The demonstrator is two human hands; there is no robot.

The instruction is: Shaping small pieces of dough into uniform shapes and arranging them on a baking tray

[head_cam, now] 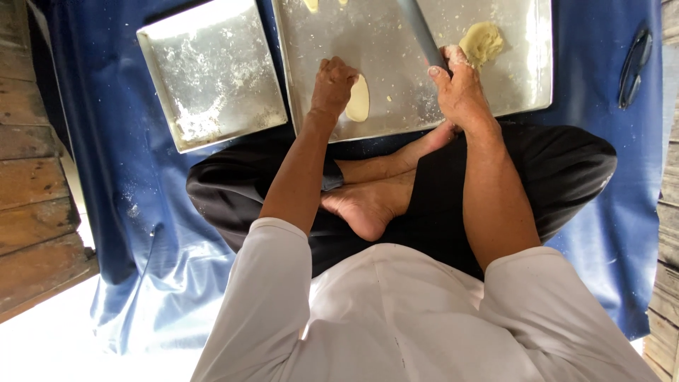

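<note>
My left hand (331, 86) rests knuckles-up on the big floured metal tray (523, 85), its fingers touching a flat oval piece of pale dough (358, 99). My right hand (458, 88) is closed around a grey rolling pin (419, 28) that slants up across the tray. A rough lump of dough (482, 42) lies just beyond my right hand. Small bits of dough (311, 5) sit at the tray's far edge.
A smaller square floured tray (212, 71) lies to the left on a blue sheet (120, 177) spread over wooden planks (35, 212). I sit cross-legged, bare feet (368, 201) below the big tray. A dark curved object (634, 64) lies at right.
</note>
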